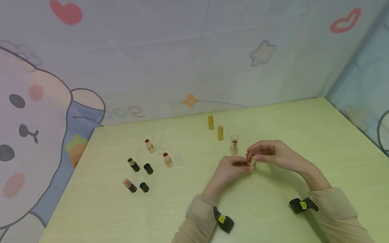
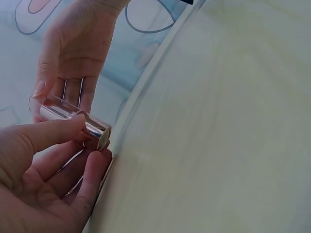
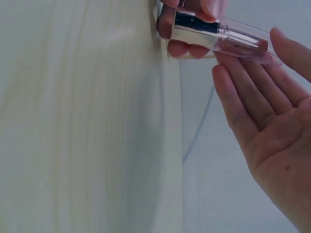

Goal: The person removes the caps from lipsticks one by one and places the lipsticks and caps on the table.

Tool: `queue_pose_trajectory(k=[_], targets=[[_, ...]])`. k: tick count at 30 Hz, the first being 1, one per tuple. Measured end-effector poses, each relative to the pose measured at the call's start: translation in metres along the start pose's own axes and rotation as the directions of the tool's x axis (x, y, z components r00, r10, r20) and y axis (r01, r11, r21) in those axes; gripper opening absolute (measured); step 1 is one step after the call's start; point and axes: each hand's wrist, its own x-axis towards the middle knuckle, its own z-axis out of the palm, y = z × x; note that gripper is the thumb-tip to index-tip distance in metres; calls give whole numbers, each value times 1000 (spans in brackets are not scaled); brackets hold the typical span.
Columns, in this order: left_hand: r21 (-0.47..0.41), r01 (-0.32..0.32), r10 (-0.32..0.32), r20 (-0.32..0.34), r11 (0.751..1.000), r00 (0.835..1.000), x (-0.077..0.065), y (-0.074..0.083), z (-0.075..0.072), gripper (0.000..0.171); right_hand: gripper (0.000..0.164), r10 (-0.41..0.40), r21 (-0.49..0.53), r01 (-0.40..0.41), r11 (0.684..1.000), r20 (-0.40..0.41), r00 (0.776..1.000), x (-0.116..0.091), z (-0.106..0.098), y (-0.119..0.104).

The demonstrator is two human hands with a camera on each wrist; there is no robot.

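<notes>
Over the table's right half, both hands are on one lipstick with a shiny gold base. My left hand pinches the base between thumb and fingers. At the other end my right hand holds the clear cap by thumb and fingertips. In the right wrist view the cap sits over the gold inner tube and the reddish tip. The left wrist view shows the lipstick tilted, its base end toward the table. Just behind the hands stands another gold lipstick under a clear cap.
Two gold bullet-shaped tubes stand farther back. On the left are uncapped gold lipsticks with clear caps, and black-based lipsticks beside black caps. A printed cloth hangs behind the table.
</notes>
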Motion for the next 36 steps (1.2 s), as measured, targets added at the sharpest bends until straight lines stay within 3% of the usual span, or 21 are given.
queue_pose_trajectory(k=[17,28,36], targets=[[-66,13,-3,138,998,990,0,-2,-9,29,29,56,42,-53,998,-59,997,-1,1,-3],[-59,20,-12,126,998,992,-1,-1,-11,28,28,89,16,-88,996,-75,993,1,0,-2],[-77,20,-9,137,997,991,-2,0,-12,28,29,89,71,-85,994,-60,994,2,1,-3]])
